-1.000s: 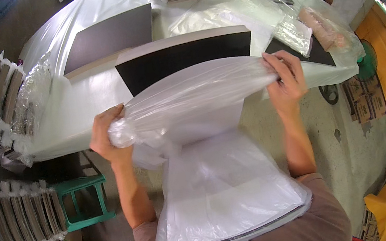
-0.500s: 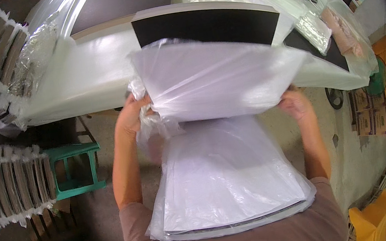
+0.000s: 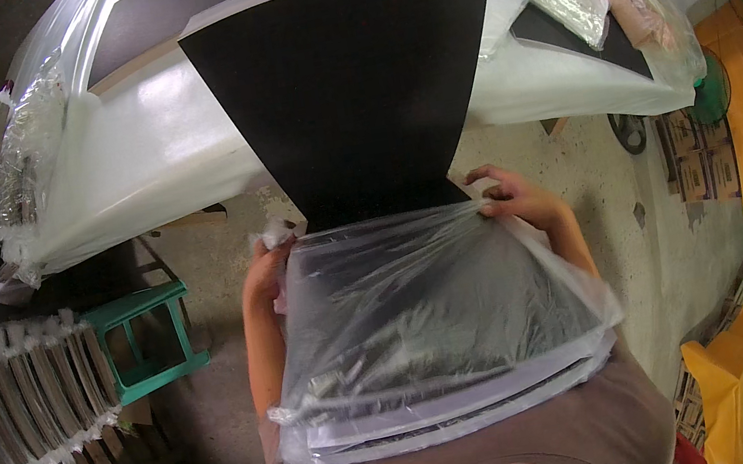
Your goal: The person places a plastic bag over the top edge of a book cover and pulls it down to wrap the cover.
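A stack of black sheets [image 3: 354, 89] reaches from the table towards me. Its near end lies inside a clear plastic bag [image 3: 432, 310] that rests against my body. Through the film at the bag's lower end, white sheets [image 3: 420, 416] show, with a thin dark edge among them. My left hand [image 3: 266, 273] is closed on the bunched plastic at the left corner of the bag's mouth. At the right corner, my right hand [image 3: 522, 198] pinches the bag's edge between thumb and fingers, its index finger lifted.
Plastic film covers the table [image 3: 137, 162], where another dark sheet [image 3: 172, 16] and clear plastic bags [image 3: 573, 1] lie. Wrapped stacks [image 3: 25, 403] stand at the left beside a green stool [image 3: 146, 341]. At the right are brown cartons [image 3: 704, 155] and a yellow sack [image 3: 730, 379].
The plastic that was raised over the bag has come down towards me. The near end of the black sheets is now inside the bag. Both hands keep hold of the plastic.
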### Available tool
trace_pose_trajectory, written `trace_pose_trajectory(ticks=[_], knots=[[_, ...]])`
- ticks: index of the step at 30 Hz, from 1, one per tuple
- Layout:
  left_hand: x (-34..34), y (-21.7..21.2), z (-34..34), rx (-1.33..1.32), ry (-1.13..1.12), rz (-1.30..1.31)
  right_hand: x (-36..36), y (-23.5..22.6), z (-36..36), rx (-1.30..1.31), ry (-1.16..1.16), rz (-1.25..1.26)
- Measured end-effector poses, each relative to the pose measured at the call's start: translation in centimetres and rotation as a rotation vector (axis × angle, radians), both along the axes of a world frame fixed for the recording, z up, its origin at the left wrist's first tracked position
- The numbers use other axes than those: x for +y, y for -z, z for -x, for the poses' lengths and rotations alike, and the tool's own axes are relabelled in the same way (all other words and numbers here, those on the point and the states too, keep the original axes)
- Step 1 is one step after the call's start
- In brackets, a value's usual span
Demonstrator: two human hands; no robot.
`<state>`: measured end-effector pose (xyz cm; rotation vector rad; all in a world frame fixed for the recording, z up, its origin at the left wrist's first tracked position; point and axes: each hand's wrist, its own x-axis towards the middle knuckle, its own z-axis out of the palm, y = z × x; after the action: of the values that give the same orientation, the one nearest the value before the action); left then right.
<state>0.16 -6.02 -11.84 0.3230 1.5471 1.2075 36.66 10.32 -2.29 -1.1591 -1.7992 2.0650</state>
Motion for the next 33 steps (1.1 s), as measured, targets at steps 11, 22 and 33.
trace_pose_trajectory(ticks=[11, 22, 33], knots=[[3.8, 6.7, 2.8, 0.410, -0.074, 0.042, 4.1, 11.6, 2.2, -0.191, 0.227, -0.185], [6.3, -21.1, -4.8, -0.299, -0.024, -0.948, -0.3, -14.9, 11.4, 0.459, -0.303, -0.676], [7.5, -20.4, -9.0, -0.364, -0.119, -0.873, 0.2, -12.1, 17.0, 0.685, 0.341, -0.525]])
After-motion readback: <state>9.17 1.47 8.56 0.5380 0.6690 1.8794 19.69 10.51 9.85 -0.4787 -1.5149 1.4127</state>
